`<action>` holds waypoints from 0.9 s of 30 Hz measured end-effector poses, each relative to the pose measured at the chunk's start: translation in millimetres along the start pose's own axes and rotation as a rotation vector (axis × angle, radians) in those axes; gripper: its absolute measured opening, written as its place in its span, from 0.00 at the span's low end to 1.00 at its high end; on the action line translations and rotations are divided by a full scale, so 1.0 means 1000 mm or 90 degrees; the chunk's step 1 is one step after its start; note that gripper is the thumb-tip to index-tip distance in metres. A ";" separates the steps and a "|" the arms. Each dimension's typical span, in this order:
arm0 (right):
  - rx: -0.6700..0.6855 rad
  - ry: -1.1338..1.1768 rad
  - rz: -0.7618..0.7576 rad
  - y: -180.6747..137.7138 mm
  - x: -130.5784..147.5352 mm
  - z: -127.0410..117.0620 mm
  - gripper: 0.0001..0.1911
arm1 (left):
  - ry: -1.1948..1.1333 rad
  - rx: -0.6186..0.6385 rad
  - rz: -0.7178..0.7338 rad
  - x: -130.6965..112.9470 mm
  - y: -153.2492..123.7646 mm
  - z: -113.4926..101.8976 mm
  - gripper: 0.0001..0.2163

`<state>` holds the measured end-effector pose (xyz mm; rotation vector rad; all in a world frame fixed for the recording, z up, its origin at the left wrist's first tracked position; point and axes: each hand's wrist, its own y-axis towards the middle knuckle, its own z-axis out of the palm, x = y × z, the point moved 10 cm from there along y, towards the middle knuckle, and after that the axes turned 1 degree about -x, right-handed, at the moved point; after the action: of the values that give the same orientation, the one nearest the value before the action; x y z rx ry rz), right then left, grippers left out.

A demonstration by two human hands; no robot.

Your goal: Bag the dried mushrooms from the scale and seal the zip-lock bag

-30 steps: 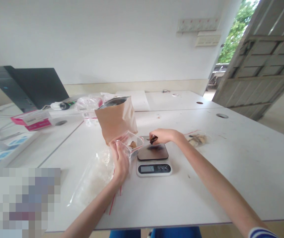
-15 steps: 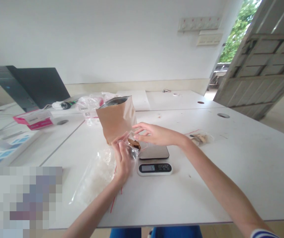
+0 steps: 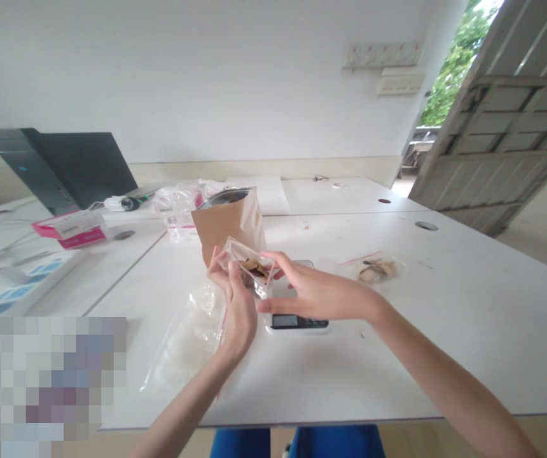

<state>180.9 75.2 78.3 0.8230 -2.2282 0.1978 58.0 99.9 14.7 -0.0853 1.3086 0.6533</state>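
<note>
My left hand (image 3: 235,302) grips a small clear plastic zip bag (image 3: 229,249) whose mouth is spread wide. Brown dried slices (image 3: 256,268) lie inside it; their exact kind I cannot make out. On the bag's right side is my right hand (image 3: 302,289), thumb below and fingers at the rim, partly behind the plastic. Under that hand sits a digital kitchen scale (image 3: 274,329), its plate mostly covered. Just behind the bag stands an open brown kraft pouch (image 3: 221,222).
Clear empty-looking bags (image 3: 182,343) lie left of my left forearm. A filled zip bag (image 3: 377,268) rests right of the scale. Further back are a pink and white box (image 3: 80,228), crumpled plastic packaging (image 3: 175,200) and a black computer case (image 3: 83,165). A power strip (image 3: 39,280) lies far left.
My right hand has come down and turned, from above the bag's mouth to its right side. The bag's mouth is spread wider and faces up more. The view has shifted slightly.
</note>
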 end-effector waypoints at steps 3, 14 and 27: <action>-0.143 0.064 -0.038 -0.011 0.011 0.006 0.34 | -0.018 0.001 -0.113 0.003 -0.015 -0.002 0.20; -0.423 0.343 0.082 -0.067 -0.053 0.021 0.12 | -0.131 0.147 -0.180 0.021 -0.057 -0.015 0.17; -0.583 0.338 0.129 -0.099 -0.085 0.020 0.15 | -0.084 0.059 -0.176 0.023 -0.057 -0.033 0.13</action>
<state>274.4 32.4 -4.6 0.0244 -1.6150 -0.4417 59.6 48.0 -32.5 -0.1417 1.1719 0.3561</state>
